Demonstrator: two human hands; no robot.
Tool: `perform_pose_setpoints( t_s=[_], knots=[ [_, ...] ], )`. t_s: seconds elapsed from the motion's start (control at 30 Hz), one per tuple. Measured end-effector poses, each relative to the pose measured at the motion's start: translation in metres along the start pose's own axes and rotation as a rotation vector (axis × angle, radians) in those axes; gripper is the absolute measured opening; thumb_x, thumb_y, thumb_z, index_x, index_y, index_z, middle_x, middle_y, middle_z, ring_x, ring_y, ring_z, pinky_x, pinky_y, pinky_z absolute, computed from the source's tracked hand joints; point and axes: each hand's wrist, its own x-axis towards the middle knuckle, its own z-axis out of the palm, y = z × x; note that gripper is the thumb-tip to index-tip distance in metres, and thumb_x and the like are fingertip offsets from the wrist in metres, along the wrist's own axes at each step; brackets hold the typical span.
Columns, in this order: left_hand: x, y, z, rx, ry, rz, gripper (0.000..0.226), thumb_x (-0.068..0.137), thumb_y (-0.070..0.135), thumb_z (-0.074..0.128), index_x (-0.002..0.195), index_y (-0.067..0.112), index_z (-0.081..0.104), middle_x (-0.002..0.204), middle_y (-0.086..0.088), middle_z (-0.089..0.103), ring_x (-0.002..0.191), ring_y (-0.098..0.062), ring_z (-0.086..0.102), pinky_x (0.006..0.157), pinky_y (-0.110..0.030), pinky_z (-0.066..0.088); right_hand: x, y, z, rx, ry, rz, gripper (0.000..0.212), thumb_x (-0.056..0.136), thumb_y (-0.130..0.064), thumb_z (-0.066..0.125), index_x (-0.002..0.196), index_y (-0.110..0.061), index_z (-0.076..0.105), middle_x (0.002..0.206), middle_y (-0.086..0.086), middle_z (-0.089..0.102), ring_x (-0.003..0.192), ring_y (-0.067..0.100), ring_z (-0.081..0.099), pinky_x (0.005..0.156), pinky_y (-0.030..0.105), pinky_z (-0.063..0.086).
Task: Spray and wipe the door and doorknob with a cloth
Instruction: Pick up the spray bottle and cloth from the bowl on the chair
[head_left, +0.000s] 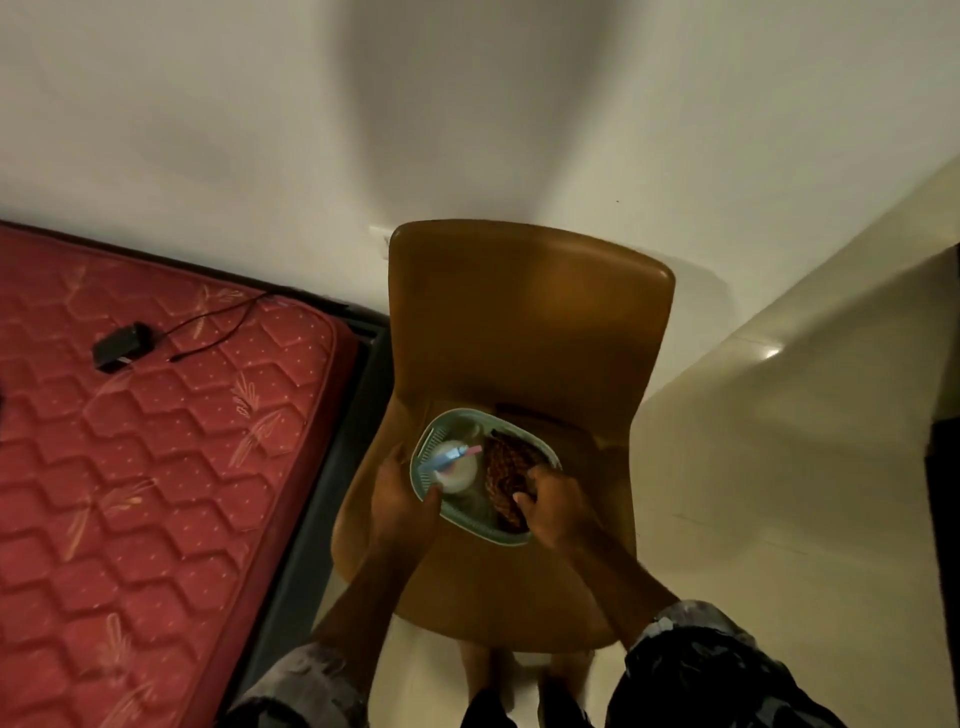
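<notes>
Seen from the head camera, a person stands over a brown moulded chair (524, 332) set against a pale wall, both hands at a pale green plastic basket (431, 431) resting on the seat. The left hand (402, 501) curls round the basket's near-left rim, thumb hooked over the edge just beside a white spray bottle (460, 470) with a blue-and-pink nozzle, which stands in the left half. The right hand (553, 501) has its fingers bent over the near-right rim and touching a reddish-brown checked cloth (506, 467) bunched in the right half (whether it grips the cloth or only the rim cannot be told). To the left lies a red quilted mattress (156, 441) with a black charger (122, 345) and its cord on top. No door or doorknob is in view, so the job looks barely begun: supplies are at hand, while spraying and wiping both remain to be done.
</notes>
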Motion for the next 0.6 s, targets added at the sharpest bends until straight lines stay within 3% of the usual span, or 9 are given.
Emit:
perform_pose_setpoints(
  t_s=[0.1, 0.27, 0.43, 0.6],
  knots=[
    [0.03, -0.023, 0.024, -0.064, -0.067, -0.048, 0.068, 0.086, 0.022, 0.077, 0.147, 0.021, 0.047, 0.138, 0.003, 0.062, 0.122, -0.016, 0.063, 0.095, -0.033, 0.058, 0.028, 0.0, 0.025, -0.017, -0.026, 0.032, 0.051, 0.104, -0.033, 0.065, 0.15, -0.013, 0.053, 0.143, 0.013, 0.064, 0.134, 0.033, 0.06, 0.11, 0.047, 0.054],
    [0.053, -0.039, 0.055, -0.128, -0.138, -0.035, 0.049, 0.085, 0.014, 0.079, 0.129, 0.029, 0.064, 0.118, 0.008, 0.072, 0.105, -0.01, 0.071, 0.079, -0.022, 0.061, 0.056, 0.001, 0.053, -0.078, 0.018, 0.144, 0.061, 0.103, -0.028, 0.063, 0.155, -0.005, 0.04, 0.142, 0.017, 0.061, 0.13, 0.035, 0.063, 0.103, 0.047, 0.059],
    [0.065, -0.048, 0.065, -0.22, -0.134, -0.055, 0.048, 0.083, 0.026, 0.082, 0.128, 0.032, 0.066, 0.115, 0.015, 0.073, 0.104, -0.003, 0.071, 0.084, -0.023, 0.062, 0.07, 0.002, 0.073, -0.134, -0.026, 0.131, 0.058, 0.108, -0.028, 0.054, 0.159, -0.009, 0.03, 0.144, 0.015, 0.06, 0.129, 0.034, 0.064, 0.102, 0.048, 0.059],
    [0.06, -0.049, 0.07, -0.284, -0.171, -0.043, 0.026, 0.095, 0.026, 0.068, 0.121, 0.029, 0.067, 0.113, 0.008, 0.073, 0.098, -0.002, 0.071, 0.072, -0.016, 0.059, 0.064, -0.009, 0.07, -0.125, 0.032, -0.007, 0.04, 0.111, -0.031, 0.047, 0.148, -0.018, 0.056, 0.145, 0.006, 0.06, 0.135, 0.023, 0.055, 0.116, 0.038, 0.048]
  ],
)
